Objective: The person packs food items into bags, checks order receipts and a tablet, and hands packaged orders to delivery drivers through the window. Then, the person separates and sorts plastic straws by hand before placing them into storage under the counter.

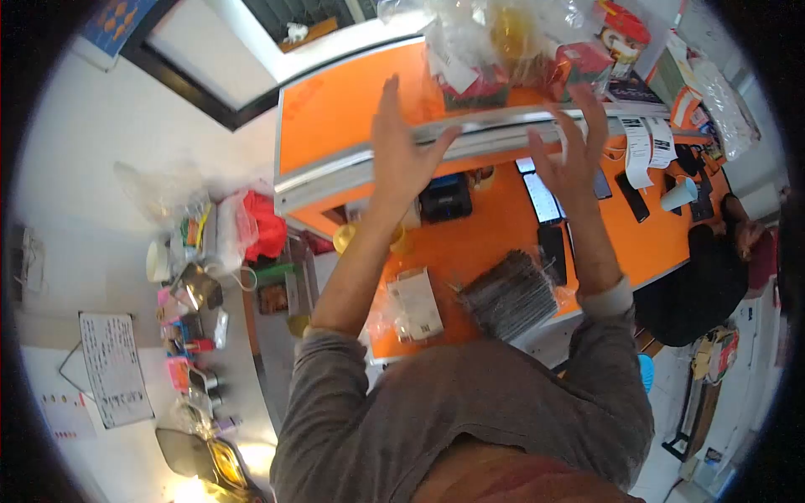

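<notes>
Loose plastic, snag risk

Our left hand (401, 163) and right hand (574, 172) spread open, empty, at the near side of the silver-edged orange shelf (340, 109). Snagging the clear plastic bag (453, 50) farther right could topple the red box (583, 63).

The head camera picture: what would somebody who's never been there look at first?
Probably the bright orange upper shelf, with the left hand and right hand spread open in front of its silvery edge. Next might come the dark, plastic-wrapped stack on the orange desk below. The bright red bag beside the desk, at the picture's left, stands out too.
</notes>
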Demonstrator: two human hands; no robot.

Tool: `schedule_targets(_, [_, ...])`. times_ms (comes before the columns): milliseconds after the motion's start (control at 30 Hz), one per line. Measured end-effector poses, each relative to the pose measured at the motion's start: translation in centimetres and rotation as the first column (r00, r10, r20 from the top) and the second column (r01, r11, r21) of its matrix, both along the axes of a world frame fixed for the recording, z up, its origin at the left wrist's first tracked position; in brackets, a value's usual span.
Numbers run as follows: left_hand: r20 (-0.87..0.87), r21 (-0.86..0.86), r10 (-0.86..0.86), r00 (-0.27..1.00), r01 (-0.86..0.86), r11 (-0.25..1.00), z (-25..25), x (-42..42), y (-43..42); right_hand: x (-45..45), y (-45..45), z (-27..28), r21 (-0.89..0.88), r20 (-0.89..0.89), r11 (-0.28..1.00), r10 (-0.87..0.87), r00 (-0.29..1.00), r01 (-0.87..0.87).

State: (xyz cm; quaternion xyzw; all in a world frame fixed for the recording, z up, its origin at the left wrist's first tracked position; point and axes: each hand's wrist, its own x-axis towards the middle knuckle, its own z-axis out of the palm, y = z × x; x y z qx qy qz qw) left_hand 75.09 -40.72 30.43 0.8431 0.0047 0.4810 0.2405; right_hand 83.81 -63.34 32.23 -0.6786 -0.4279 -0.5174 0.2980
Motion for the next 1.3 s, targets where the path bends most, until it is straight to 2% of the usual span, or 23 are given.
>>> schedule_targets(33, [-0.016,-0.120,-0.051,0.999,0.048,0.992,-0.7,-3.6,0.3,-1.8,-1.3,-2.7,0.034,-0.047,0.999,0.028,0.999,-0.026])
schedule_targets(100, [-0.146,-0.281,-0.098,0.984,0.053,0.958,-4.4,-11.5,0.5,-5.3,-4.1,-8.7,-0.028,-0.334,0.997,0.056,0.941,-0.069])
schedule_targets(133, [-0.259,-0.315,-0.106,0.960,0.020,0.949,-7.8,-15.4,0.4,-7.1,-5.9,-12.4,-0.135,-0.581,0.985,0.012,0.814,-0.111])
schedule_targets(167, [-0.490,-0.229,-0.101,0.866,-0.016,0.973,-9.8,-18.1,-0.3,-8.9,-7.5,-15.7,-0.225,-0.770,0.959,-0.068,0.635,-0.171])
schedule_targets(233, [-0.782,-0.006,0.031,0.623,-0.057,0.998,-13.1,-22.3,-1.9,-12.5,-9.9,-20.7,-0.305,-0.836,0.933,-0.167,0.522,-0.190])
schedule_targets(267, [-0.846,0.126,0.147,0.512,-0.076,0.989,-14.8,-24.2,-2.9,-14.1,-11.3,-22.4,-0.345,-0.855,0.917,-0.221,0.469,-0.199])
schedule_targets(300, [-0.878,0.262,0.269,0.395,-0.074,0.962,-16.3,-25.8,-3.7,-15.9,-12.2,-23.4,-0.422,-0.825,0.901,-0.337,0.454,-0.099])
schedule_targets(367, [-0.901,0.271,0.292,0.322,-0.108,0.956,-18.4,-26.8,-3.9,-18.6,-12.9,-25.2,-0.554,-0.732,0.825,-0.547,0.405,0.113])
schedule_targets(400, [-0.915,0.269,0.296,0.274,-0.134,0.954,-19.0,-26.8,-3.8,-19.0,-13.9,-27.6,-0.583,-0.742,0.795,-0.606,0.287,0.170])
schedule_targets(433, [-0.928,0.270,0.301,0.221,-0.161,0.949,-19.7,-27.1,-3.6,-18.8,-14.7,-28.2,-0.550,-0.778,0.819,-0.573,0.256,0.162])
schedule_targets(500, [-0.936,0.243,0.272,0.223,-0.147,0.959,-21.6,-27.5,-2.3,-18.1,-15.6,-28.9,-0.474,-0.846,0.868,-0.496,0.194,0.150])
schedule_targets(567, [-0.944,0.222,0.253,0.213,-0.161,0.962,-21.9,-27.2,-1.5,-18.0,-15.3,-27.2,-0.502,-0.852,0.854,-0.515,0.091,0.132])
schedule_targets(600, [-0.931,0.086,0.160,0.329,-0.229,0.970,-21.6,-27.4,-1.5,-17.9,-15.2,-26.5,-0.514,-0.852,0.848,-0.522,0.041,0.127])
schedule_targets(700, [-0.739,-0.445,-0.281,0.612,-0.130,0.886,-25.0,-28.7,1.2,-18.4,-15.6,-27.0,-0.542,-0.834,0.829,-0.551,0.029,0.137])
schedule_targets(800, [-0.504,-0.836,-0.467,0.726,-0.276,0.474,-21.4,-28.0,-1.3,-19.2,-16.6,-28.6,-0.462,-0.848,0.876,-0.482,0.221,0.140])
schedule_targets(900, [-0.436,-0.881,-0.474,0.765,-0.255,0.398,-13.9,-26.8,-2.0,-19.8,-17.3,-30.3,-0.406,-0.874,0.901,-0.432,0.224,0.154])
schedule_targets(1000, [-0.376,-0.894,-0.436,0.818,-0.196,0.403,-5.0,-24.6,-1.2,-20.1,-17.1,-29.6,-0.459,-0.866,0.877,-0.478,0.150,0.144])
schedule_targets(1033, [-0.282,-0.942,-0.467,0.838,-0.148,0.301,-3.5,-23.9,0.7,-19.9,-17.1,-29.6,-0.432,-0.875,0.891,-0.451,0.176,0.138])
schedule_targets(1067, [-0.264,-0.961,-0.329,0.907,-0.216,0.175,-1.1,-22.4,1.1,-19.7,-17.3,-29.7,-0.408,-0.883,0.904,-0.426,0.198,0.130])
schedule_targets(1100, [-0.112,-0.992,-0.394,0.912,-0.077,0.105,-0.2,-20.7,3.9,-19.6,-17.6,-29.7,-0.386,-0.890,0.915,-0.403,0.215,0.118])
schedule_targets(1167, [-0.058,-0.995,-0.440,0.896,-0.018,0.095,6.2,-16.4,3.9,-19.5,-17.9,-28.6,-0.360,-0.894,0.927,-0.376,0.242,0.108])
schedule_targets(1267, [-0.194,-0.916,-0.494,0.848,0.024,0.401,9.9,-9.2,9.2,-20.1,-18.6,-29.5,-0.362,-0.882,0.919,-0.392,0.261,0.158])
schedule_targets(1300, [-0.283,-0.840,-0.412,0.866,-0.016,0.542,11.5,-7.9,7.4,-20.4,-19.1,-30.2,-0.367,-0.875,0.911,-0.406,0.265,0.187])
